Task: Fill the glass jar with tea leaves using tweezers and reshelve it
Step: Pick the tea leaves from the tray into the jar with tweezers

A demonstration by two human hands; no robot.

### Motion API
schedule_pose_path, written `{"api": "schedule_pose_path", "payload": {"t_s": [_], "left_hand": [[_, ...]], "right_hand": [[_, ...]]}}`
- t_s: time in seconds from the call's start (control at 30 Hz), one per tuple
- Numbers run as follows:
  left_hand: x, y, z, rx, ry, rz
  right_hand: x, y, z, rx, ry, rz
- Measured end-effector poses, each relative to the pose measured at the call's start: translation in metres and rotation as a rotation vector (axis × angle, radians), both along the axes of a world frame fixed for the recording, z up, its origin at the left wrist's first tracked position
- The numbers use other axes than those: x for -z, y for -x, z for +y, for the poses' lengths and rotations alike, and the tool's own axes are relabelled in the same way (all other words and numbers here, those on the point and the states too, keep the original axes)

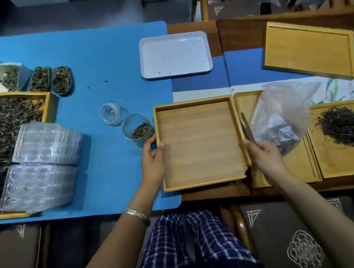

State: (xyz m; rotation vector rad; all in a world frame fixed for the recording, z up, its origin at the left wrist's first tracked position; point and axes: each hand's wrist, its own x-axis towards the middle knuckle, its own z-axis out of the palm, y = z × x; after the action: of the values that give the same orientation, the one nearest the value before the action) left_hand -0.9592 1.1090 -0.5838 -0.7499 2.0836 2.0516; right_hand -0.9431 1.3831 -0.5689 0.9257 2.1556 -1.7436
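An open glass jar (137,129) with a few tea leaves at its bottom stands on the blue mat (109,55). Its glass lid (111,113) lies just behind it to the left. An empty square wooden tray (199,142) sits in front of me. My left hand (153,160) grips the tray's left rim, right beside the jar. My right hand (264,155) grips the tray's right rim and also holds dark tweezers (248,129) that point away from me. A pile of dark tea leaves (345,126) lies on a wooden tray at the far right.
A white plastic tray (175,55) lies at the back. A crumpled clear plastic bag (282,115) rests right of the tweezers. Stacks of clear blister trays (43,162) and a box of loose tea (3,128) fill the left side. Another wooden tray (309,49) lies back right.
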Motion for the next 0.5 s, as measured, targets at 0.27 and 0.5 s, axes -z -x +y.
{"api": "schedule_pose_path", "payload": {"t_s": [0.27,0.5], "left_hand": [[0.018,-0.004,-0.004,0.03,0.012,-0.041],[0.033,-0.004,-0.004,0.038,0.031,-0.067]], "right_hand": [[0.019,-0.011,-0.003,-0.047,-0.108,0.019],[0.023,-0.016,-0.008,-0.212,-0.386,0.077]]}}
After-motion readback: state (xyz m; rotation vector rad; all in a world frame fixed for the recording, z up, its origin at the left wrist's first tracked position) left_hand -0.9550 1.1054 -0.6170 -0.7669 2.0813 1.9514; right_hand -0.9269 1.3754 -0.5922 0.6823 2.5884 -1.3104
